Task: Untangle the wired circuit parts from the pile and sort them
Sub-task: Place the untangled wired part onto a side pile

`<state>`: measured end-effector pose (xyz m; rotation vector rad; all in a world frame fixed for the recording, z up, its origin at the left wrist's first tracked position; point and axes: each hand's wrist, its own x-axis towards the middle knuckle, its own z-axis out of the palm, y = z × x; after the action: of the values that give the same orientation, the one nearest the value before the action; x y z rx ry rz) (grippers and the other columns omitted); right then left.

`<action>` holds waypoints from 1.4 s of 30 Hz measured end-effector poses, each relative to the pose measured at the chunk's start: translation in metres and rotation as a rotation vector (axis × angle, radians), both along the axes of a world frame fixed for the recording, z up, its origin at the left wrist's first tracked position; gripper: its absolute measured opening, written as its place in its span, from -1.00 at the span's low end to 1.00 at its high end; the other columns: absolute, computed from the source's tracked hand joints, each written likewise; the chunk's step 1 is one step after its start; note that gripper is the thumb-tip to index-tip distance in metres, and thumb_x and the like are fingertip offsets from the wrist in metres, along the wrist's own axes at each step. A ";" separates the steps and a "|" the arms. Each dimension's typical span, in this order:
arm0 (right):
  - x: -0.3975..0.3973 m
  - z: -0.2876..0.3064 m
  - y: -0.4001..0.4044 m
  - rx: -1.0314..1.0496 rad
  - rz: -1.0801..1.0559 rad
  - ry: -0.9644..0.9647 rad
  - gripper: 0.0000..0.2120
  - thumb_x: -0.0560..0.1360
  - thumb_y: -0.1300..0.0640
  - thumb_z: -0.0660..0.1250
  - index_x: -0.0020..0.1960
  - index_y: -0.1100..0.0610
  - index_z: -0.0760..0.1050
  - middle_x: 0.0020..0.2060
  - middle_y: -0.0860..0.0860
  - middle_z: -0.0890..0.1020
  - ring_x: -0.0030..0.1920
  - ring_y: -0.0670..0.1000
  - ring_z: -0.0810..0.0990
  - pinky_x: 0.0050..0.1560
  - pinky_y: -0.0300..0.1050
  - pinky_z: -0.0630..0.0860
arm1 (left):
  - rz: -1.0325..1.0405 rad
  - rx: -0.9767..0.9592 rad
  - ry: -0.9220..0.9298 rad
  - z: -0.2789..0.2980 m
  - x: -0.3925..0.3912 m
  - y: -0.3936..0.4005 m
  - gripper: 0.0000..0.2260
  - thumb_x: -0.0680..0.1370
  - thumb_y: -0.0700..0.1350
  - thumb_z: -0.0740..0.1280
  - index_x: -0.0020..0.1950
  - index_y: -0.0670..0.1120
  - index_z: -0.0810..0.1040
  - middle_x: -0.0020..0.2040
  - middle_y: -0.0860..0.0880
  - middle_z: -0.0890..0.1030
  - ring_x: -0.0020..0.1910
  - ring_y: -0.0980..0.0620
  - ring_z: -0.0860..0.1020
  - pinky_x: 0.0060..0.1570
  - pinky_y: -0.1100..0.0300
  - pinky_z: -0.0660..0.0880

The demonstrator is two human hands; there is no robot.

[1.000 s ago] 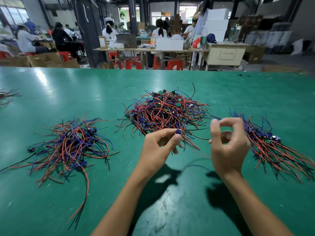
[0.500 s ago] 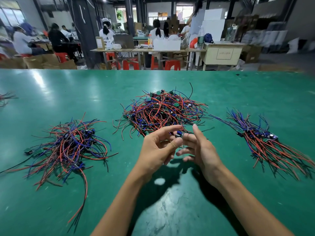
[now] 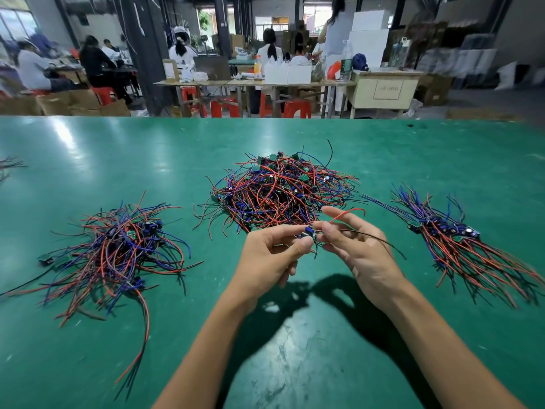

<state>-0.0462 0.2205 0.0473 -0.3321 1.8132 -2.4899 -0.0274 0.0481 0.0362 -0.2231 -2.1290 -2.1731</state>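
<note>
A tangled pile (image 3: 283, 191) of red, blue and black wires with small green boards lies in the middle of the green table (image 3: 295, 364). Just in front of it my left hand (image 3: 271, 255) pinches a small wired circuit part (image 3: 309, 232) between thumb and fingers. My right hand (image 3: 356, 249) meets it from the right, fingertips on the part's wires; a red wire and a black wire trail out to the right over that hand. A loose pile (image 3: 118, 249) lies at the left. A bundle (image 3: 460, 246) with wires laid the same way lies at the right.
A few stray wires (image 3: 8, 165) show at the table's far left edge. Beyond the table's far edge stand work tables (image 3: 253, 84), red stools and boxes, with several people seated with their backs turned.
My right hand came back from near the right bundle to my left hand and now touches the part's wires. The left hand stayed in place holding the part.
</note>
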 end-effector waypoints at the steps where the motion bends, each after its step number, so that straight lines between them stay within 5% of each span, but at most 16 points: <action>1: -0.001 0.000 0.000 0.008 -0.015 0.012 -0.60 0.37 0.11 0.50 0.20 0.12 0.61 -0.08 0.14 0.75 -0.18 -0.03 0.68 -0.02 -0.19 0.63 | -0.004 -0.003 -0.005 0.000 0.000 0.000 -0.83 0.54 -0.19 0.46 0.12 -0.05 0.66 -0.23 -0.08 0.67 -0.51 0.10 0.45 -0.63 0.29 0.35; 9: -0.003 -0.001 0.002 -0.038 -0.071 -0.090 -0.58 0.23 0.00 0.59 0.04 0.12 0.69 -0.22 0.10 0.72 -0.32 -0.06 0.63 -0.21 -0.27 0.60 | -0.184 0.013 -0.028 0.008 0.010 -0.002 -0.78 0.49 -0.17 0.51 0.12 -0.09 0.65 -0.24 -0.09 0.62 -0.49 0.01 0.51 -0.57 0.26 0.42; 15: -0.005 -0.002 0.006 0.077 0.003 -0.059 -0.68 0.29 0.04 0.56 0.03 0.09 0.72 -0.23 0.09 0.72 -0.30 -0.07 0.62 -0.23 -0.30 0.55 | -0.292 0.106 -0.264 0.012 0.014 -0.003 -0.70 0.37 -0.08 0.56 0.07 -0.09 0.69 -0.23 -0.12 0.66 -0.43 -0.01 0.59 -0.41 0.26 0.51; 21: -0.008 -0.012 0.006 0.307 0.039 -0.009 -0.84 0.47 0.13 0.50 0.04 0.12 0.71 -0.32 0.01 0.69 -0.36 -0.15 0.52 -0.35 -0.38 0.38 | -0.283 0.017 -0.446 0.012 0.012 -0.001 -0.56 0.55 0.19 0.32 0.17 -0.14 0.65 0.00 -0.06 0.74 -0.20 -0.06 0.73 -0.31 0.25 0.60; 31: -0.012 -0.025 -0.002 0.290 -0.083 0.022 -0.84 0.50 0.05 0.48 -0.07 0.15 0.73 -0.31 0.00 0.71 -0.32 -0.17 0.56 -0.31 -0.41 0.42 | -0.090 -0.035 -0.360 0.003 0.010 0.006 -0.91 0.55 -0.13 0.45 -0.03 -0.14 0.71 -0.17 -0.09 0.73 -0.36 0.02 0.67 -0.40 0.31 0.52; 37: -0.014 -0.032 -0.004 0.243 -0.164 0.038 -0.76 0.45 0.04 0.53 -0.17 0.24 0.71 -0.31 0.10 0.67 -0.32 -0.10 0.47 -0.29 -0.38 0.39 | -0.002 -0.011 -0.277 0.001 0.010 0.010 -0.92 0.45 -0.19 0.56 -0.11 -0.16 0.71 -0.30 -0.12 0.65 -0.46 0.04 0.59 -0.47 0.30 0.40; 42: -0.016 -0.035 -0.002 0.206 -0.122 -0.021 -0.77 0.44 0.08 0.54 -0.18 0.27 0.70 -0.33 -0.10 0.68 -0.40 -0.17 0.42 -0.34 -0.40 0.37 | -0.026 0.006 -0.321 -0.003 0.008 0.011 -0.96 0.46 -0.18 0.54 -0.19 -0.11 0.73 -0.29 -0.12 0.64 -0.39 -0.03 0.63 -0.44 0.32 0.41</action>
<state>-0.0622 0.2188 0.0128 -0.1905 2.1181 -2.3398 -0.0197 0.0589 0.0333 0.1074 -2.2864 -2.3672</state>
